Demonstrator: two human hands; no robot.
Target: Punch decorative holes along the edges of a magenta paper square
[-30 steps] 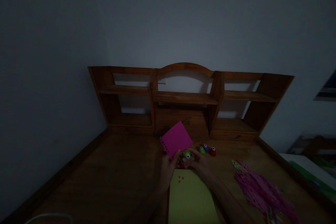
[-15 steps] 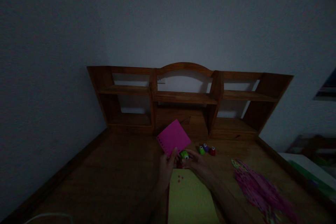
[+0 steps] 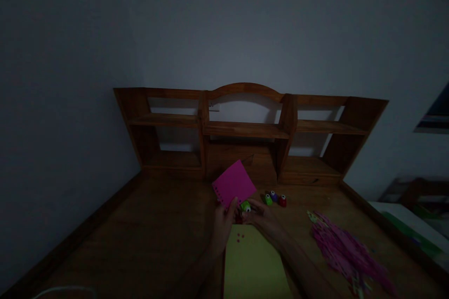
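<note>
My left hand (image 3: 223, 222) pinches a square sheet of pink paper (image 3: 234, 184) by its lower corner, the thumb on top. A row of small punched holes runs along the sheet's left edge. My right hand (image 3: 263, 217) is closed round a small green paper punch (image 3: 246, 206) with an eye-like spot. The punch meets the paper's lower right edge; whether the paper is inside its slot I cannot tell. Below both hands lies a yellow sheet (image 3: 255, 266) with several tiny pink cut-outs (image 3: 240, 237) near its top. Something dark red between the hands is mostly hidden.
Another green punch (image 3: 268, 199), a purple punch (image 3: 274, 195) and a red punch (image 3: 283, 201) stand behind my right hand. A heap of pink strips (image 3: 345, 250) lies at the right. A wooden shelf unit (image 3: 245, 129) backs the desk. A white cord (image 3: 66, 288) lies front left.
The pink sheet has turned slightly and shifted a little to the right against the punch. Both hands keep their holds. The view has moved slightly.
</note>
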